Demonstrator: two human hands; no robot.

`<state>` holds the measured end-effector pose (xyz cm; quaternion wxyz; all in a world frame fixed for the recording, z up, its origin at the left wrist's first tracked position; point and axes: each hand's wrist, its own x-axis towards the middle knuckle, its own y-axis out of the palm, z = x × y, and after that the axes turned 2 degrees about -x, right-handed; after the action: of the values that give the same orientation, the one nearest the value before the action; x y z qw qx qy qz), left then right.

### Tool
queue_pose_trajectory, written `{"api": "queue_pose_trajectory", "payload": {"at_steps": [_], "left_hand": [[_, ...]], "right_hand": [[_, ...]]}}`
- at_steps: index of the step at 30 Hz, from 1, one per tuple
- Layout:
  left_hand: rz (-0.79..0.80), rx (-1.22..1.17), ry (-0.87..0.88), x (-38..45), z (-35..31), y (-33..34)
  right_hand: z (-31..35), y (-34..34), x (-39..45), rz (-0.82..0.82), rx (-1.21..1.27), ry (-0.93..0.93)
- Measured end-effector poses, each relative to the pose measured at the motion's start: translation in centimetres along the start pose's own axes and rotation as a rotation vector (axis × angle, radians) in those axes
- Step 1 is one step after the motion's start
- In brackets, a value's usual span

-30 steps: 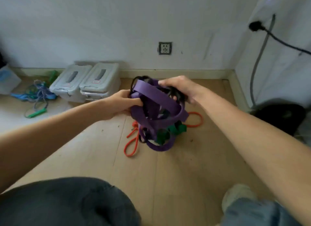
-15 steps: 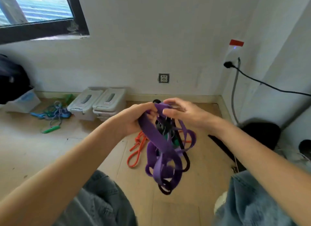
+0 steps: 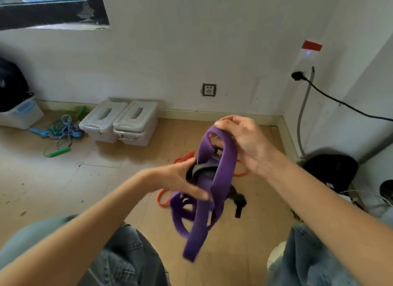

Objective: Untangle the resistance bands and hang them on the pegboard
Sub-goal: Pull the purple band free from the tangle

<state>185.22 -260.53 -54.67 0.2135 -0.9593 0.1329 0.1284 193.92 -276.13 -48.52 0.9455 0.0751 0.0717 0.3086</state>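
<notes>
A tangle of resistance bands hangs in the air in front of me: wide purple bands (image 3: 221, 179) looped with black bands (image 3: 239, 200). My right hand (image 3: 242, 141) grips the top loop of a purple band and holds the bundle up. My left hand (image 3: 180, 177) reaches into the tangle from the left with its fingers extended, touching the black and purple loops. An orange band (image 3: 163, 198) lies on the wooden floor below, partly hidden by the bundle. No pegboard is in view.
Two grey lidded boxes (image 3: 121, 121) stand by the back wall. Skipping ropes (image 3: 59, 134) lie at the left beside a white bin (image 3: 19, 115). A black bag (image 3: 331, 170) and cables sit at the right wall. My knees in jeans (image 3: 127, 256) fill the bottom.
The bundle has been lifted higher off the floor. My right hand rose with the purple loop; my left hand let go of the top and moved lower into the tangle.
</notes>
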Motion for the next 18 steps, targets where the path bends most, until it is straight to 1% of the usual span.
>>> {"api": "queue_pose_trajectory", "payload": {"at_steps": [1,2,3,4,5,6,7,8,9,10,11,12,13,14,15,16,17,18], "left_hand": [[-0.072,0.179,0.005,0.4,0.5,0.7],[-0.173,0.298,0.007,0.7,0.7,0.9],[-0.248,0.326,-0.010,0.9,0.5,0.7],[-0.293,0.240,-0.036,1.1,0.2,0.3],[-0.331,0.073,-0.056,1.1,-0.2,0.0],[-0.384,-0.100,-0.061,1.1,-0.8,-0.3],[-0.460,-0.235,-0.059,1.1,-1.4,-0.6],[-0.541,-0.347,-0.048,1.2,-2.0,-0.8],[-0.616,-0.456,-0.031,1.2,-2.6,-1.0],[-0.678,-0.559,-0.015,1.1,-3.2,-1.1],[-0.722,-0.661,-0.002,1.0,-3.7,-1.2],[-0.743,-0.755,0.006,0.9,-4.1,-1.4],[-0.737,-0.840,0.005,0.9,-4.4,-1.5],[-0.717,-0.905,0.001,0.8,-4.6,-1.5],[-0.690,-0.945,-0.005,0.7,-4.6,-1.5],[-0.664,-0.952,-0.007,0.6,-4.7,-1.5],[-0.629,-0.929,0.002,0.5,-4.7,-1.5],[-0.580,-0.872,0.023,0.5,-4.6,-1.8]], "right_hand": [[0.3,-0.2,0.1,-0.013,0.054,0.008],[0.4,-0.6,0.1,-0.049,0.037,-0.006],[0.4,-1.2,0.3,-0.110,-0.124,-0.066],[0.4,-2.0,0.5,-0.178,-0.433,-0.159],[0.4,-2.8,0.6,-0.226,-0.777,-0.234],[0.4,-3.5,0.5,-0.242,-1.071,-0.273],[0.2,-4.0,0.3,-0.235,-1.254,-0.282],[-0.2,-4.4,0.0,-0.215,-1.321,-0.266],[-0.5,-4.4,-0.5,-0.168,-1.300,-0.230],[-0.9,-4.0,-1.1,-0.047,-1.211,-0.167],[-1.1,-3.2,-1.8,0.130,-1.056,-0.061],[-1.5,-2.2,-2.5,0.306,-0.909,0.053],[-2.3,-1.3,-3.0,0.432,-0.814,0.108],[-3.3,-0.7,-3.4,0.463,-0.777,0.085],[-4.2,-0.4,-3.5,0.389,-0.770,0.024],[-4.6,-0.4,-3.3,0.264,-0.756,-0.040],[-4.5,-0.5,-3.2,0.151,-0.716,-0.065],[-4.3,-0.7,-3.1,0.068,-0.637,-0.046]]}}
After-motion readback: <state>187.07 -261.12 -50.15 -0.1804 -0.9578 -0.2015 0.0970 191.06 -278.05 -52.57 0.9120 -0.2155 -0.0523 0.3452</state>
